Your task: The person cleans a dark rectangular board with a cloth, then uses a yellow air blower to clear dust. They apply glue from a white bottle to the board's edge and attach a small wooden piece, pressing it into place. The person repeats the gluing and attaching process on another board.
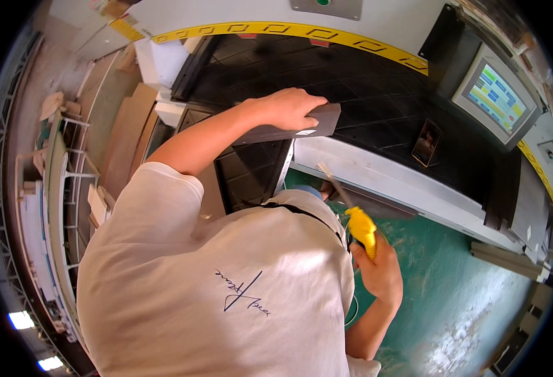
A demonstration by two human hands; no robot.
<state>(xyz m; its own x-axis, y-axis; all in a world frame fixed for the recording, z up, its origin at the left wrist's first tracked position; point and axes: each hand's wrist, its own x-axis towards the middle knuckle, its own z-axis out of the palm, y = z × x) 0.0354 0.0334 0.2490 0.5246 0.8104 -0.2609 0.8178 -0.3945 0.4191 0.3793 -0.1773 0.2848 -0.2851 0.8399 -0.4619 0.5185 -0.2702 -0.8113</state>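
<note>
My left hand [289, 108] grips the top of a dark grey board [328, 120], or a stack of them, with a small white label on its near side. The thumb lies over the near edge and the fingers reach over the far side. The board rests at the near edge of a black machine bed [377, 103]. Lower right, my right hand [380, 270] is wrapped round a yellow air blow gun [361, 227]. Its long thin nozzle points up and left toward the white front rail [377, 169], below the board.
A touch screen panel [496, 97] stands at the far right. On the bed lies a dark phone-sized rectangle [427, 143]. A yellow-striped beam [276, 29] spans the back. Racks with boards [69, 188] stand at left; the floor [440, 270] is green.
</note>
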